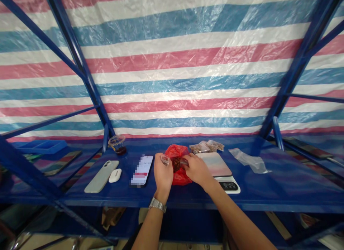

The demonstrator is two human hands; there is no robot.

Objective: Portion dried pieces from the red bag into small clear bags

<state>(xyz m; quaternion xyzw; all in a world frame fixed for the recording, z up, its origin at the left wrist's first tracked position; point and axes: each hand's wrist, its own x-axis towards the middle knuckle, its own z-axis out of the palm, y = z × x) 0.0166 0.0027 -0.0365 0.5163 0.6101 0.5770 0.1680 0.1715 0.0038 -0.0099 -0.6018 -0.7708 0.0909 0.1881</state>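
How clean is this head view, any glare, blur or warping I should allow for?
Head view: wide-angle warping splays the blue uprights outward; soft sheen on the striped tarp, no harsh glare; the lit phone screen is blurred out; both hands at the red bag are sharp and evenly lit, with only faint shadows.

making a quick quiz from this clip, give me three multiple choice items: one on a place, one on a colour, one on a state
1. Where does the scale stand?
A. right of the red bag
B. left of the phones
C. on the floor

2. What colour is the bag between the hands?
A. green
B. red
C. black

3. What is the state of the phone nearest the left hand?
A. screen lit
B. face down
C. held up

Answers: 1 A, its platform lies just behind the right hand, right of the bag. 2 B, the plastic shows bright red. 3 A, its screen glows as it lies flat on the shelf.
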